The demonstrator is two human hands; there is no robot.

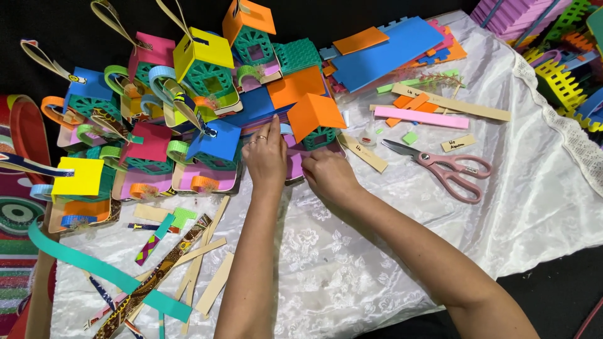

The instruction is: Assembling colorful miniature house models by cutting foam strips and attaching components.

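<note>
My left hand (265, 157) and my right hand (326, 176) meet at the base of a small foam house with an orange roof and green lattice walls (316, 120). Both press on its pink base plate (293, 164), fingers curled onto the edge. The left hand wears rings. Whether either hand pinches a small piece is hidden by the fingers. A cluster of similar little foam houses (188, 94) with blue, yellow, pink and orange roofs crowds the area left of and behind the hands.
Pink-handled scissors (446, 166) lie right of my hands on the white lace cloth (534, 207). Foam sheets (383, 47) and strips (421, 116) sit behind them. Cut strips and a teal band (107, 273) lie at front left. Foam fences (559, 81) stand far right.
</note>
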